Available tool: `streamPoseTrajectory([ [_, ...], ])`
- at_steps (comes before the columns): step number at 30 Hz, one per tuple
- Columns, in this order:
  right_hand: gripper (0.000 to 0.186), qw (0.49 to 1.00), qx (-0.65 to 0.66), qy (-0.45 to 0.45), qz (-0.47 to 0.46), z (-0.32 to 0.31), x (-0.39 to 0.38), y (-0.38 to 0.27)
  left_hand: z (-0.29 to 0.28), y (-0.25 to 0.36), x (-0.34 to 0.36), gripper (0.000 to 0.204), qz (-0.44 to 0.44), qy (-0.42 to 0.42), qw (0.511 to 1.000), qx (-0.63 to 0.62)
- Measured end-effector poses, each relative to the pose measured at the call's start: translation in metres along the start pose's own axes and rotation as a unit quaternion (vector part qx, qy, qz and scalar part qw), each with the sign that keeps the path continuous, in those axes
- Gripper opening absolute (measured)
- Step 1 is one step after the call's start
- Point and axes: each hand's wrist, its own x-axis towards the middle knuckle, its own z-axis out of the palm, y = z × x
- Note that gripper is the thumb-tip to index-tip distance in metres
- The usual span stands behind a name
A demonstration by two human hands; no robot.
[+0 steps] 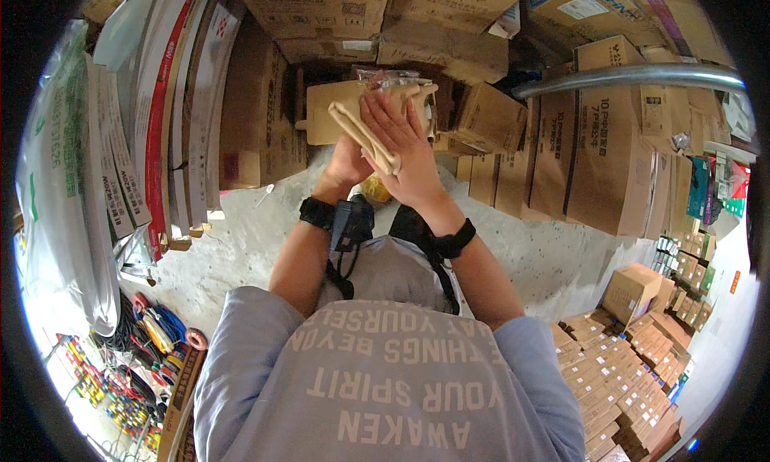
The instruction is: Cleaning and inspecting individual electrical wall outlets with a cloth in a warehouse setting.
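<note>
A folded tan strip of cardboard or paper (343, 119) runs diagonally along the thumb side of my right hand (399, 145), whose fingers lie long and close together, gripping it. My left hand (346, 162) is underneath, holding the same piece, with most of its fingers hidden. Just behind both hands is an open cardboard box (321, 109) with clear plastic packets (377, 77) at its top and flaps bent at its right.
Stacked cartons (601, 149) crowd the back and right, under a metal tube (626, 79). Long upright boxes (152, 141) line the left. Cable coils (160, 330) lie lower left, many small cartons (609, 374) lower right. A concrete floor (241, 257) shows below.
</note>
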Motion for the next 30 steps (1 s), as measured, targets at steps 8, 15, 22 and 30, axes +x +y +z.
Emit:
streamPoseTrajectory([
  [8, 0.048, 0.997, -0.051, 0.038, 0.032, -0.002, 0.027, 0.024, 0.024, 0.001, 0.007, 0.052, -0.147, 0.048, 0.988, -0.027],
  [15, 0.047, 0.987, 0.102, 0.071, 0.099, 0.006, 0.006, 0.041, 0.018, -0.005, 0.012, 0.061, -0.064, 0.03, 0.978, -0.198],
  [22, 0.058, 0.955, 0.252, 0.011, 0.155, 0.005, -0.038, 0.02, 0.018, 0.009, 0.016, 0.069, 0.014, 0.046, 0.984, -0.169],
  [30, 0.068, 0.993, 0.093, -0.067, 0.027, 0.005, -0.042, 0.005, 0.008, 0.002, 0.023, 0.072, -0.04, -0.065, 0.964, -0.254],
])
